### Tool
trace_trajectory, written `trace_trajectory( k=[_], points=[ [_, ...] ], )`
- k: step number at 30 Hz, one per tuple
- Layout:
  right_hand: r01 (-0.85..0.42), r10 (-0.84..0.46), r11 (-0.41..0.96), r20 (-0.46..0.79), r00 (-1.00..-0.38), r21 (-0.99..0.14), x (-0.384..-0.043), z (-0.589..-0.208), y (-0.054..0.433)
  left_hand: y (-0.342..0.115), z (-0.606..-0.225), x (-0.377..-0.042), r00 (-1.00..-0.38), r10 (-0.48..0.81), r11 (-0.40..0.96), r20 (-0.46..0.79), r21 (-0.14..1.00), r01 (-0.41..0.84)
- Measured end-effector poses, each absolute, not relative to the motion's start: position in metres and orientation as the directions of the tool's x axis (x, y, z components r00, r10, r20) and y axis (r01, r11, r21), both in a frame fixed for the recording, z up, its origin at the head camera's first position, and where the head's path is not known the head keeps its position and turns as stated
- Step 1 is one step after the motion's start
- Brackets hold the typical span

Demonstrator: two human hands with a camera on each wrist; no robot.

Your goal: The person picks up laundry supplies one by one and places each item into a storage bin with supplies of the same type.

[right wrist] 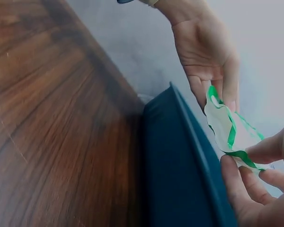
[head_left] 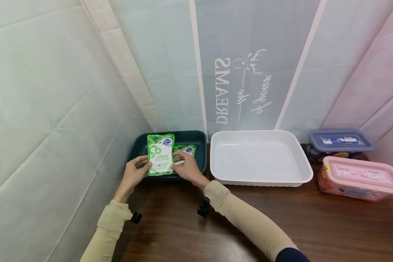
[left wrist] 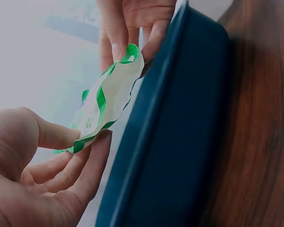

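A green and white detergent pouch (head_left: 161,154) is held up over the dark teal basin (head_left: 199,145), its printed face toward the head view. My left hand (head_left: 133,176) pinches the pouch's left edge, with the thumb (left wrist: 61,137) on the printed side. On the opposite edge, my right hand (head_left: 187,168) pinches it between thumb and fingers. Both wrist views show the pouch's wavy bottom edge (left wrist: 125,90) close above the basin's rim. Behind the right hand, a second pouch (head_left: 190,149) of the same look lies in the basin, partly hidden.
Right of the basin stands a white tray (head_left: 255,178). Farther right are a blue-lidded box (head_left: 342,140) and a pink-lidded box (head_left: 363,176). All stand on a dark wooden table (head_left: 249,218). Curtain-like cloth (head_left: 249,72) hangs behind and along the left side.
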State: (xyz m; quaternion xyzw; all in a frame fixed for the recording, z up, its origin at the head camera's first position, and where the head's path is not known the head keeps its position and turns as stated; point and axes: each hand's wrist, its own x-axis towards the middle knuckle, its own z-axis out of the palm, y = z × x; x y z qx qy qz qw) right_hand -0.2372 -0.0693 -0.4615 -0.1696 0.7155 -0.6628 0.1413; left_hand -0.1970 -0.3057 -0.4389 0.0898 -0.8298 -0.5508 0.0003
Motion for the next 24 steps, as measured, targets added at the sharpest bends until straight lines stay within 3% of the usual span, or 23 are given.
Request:
trace_trajectory(
  k=[11,24],
  points=[
    [-0.101,-0.426,0.198,0.007,-0.905,-0.975,-0.252,-0.474,-0.083,-0.313,-0.457,-0.212,-0.987,-0.151,0.507,-0.044,0.854,-0.116],
    [-0.112,-0.442,0.346,-0.056,-0.895,-0.932,-0.266,-0.478,-0.102,-0.319,-0.464,-0.222,-0.988,-0.152,0.708,-0.006,0.698,-0.113]
  ],
)
